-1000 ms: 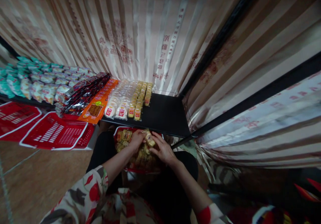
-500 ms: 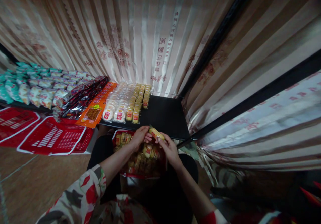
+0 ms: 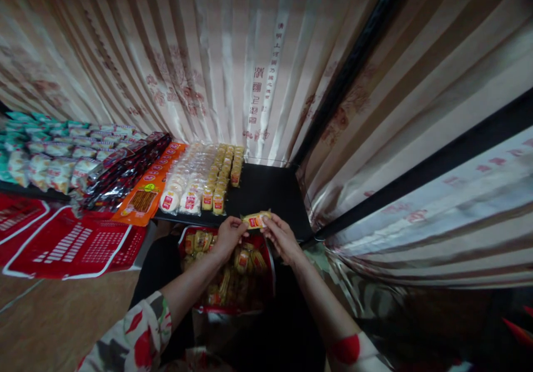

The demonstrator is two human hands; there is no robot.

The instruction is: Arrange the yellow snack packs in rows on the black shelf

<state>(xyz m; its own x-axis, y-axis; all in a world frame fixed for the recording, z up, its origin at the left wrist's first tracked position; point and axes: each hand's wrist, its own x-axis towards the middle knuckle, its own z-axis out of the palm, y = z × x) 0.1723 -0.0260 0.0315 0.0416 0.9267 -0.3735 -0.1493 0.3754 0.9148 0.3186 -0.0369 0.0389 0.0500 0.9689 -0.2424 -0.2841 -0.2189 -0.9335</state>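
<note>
Between both hands is a yellow wrapped snack cake (image 3: pixel 255 221) with a red label, held level over the front edge of the black shelf (image 3: pixel 270 191). My left hand (image 3: pixel 230 237) pinches its left end. The fingers of my right hand (image 3: pixel 281 236) close on its right end. Under them, a red basket (image 3: pixel 272 283) between my legs holds many more of these packets (image 3: pixel 250 260), partly covered by my left forearm. Rows of matching yellow packets (image 3: pixel 219 194) lie on the shelf, just beyond my left hand.
Left of the yellow rows are round white packets (image 3: pixel 183 189), an orange flat pack (image 3: pixel 145 194), dark shiny packs (image 3: pixel 120 172) and white-and-green bags (image 3: pixel 54 150). Red baskets (image 3: pixel 70 244) stand below at left. A pleated curtain (image 3: pixel 225 72) and black posts (image 3: pixel 345 72) bound the shelf.
The packet has turned from slanted to level, its red label now facing up. My left hand has closed on its left end. The whole view has shifted slightly.
</note>
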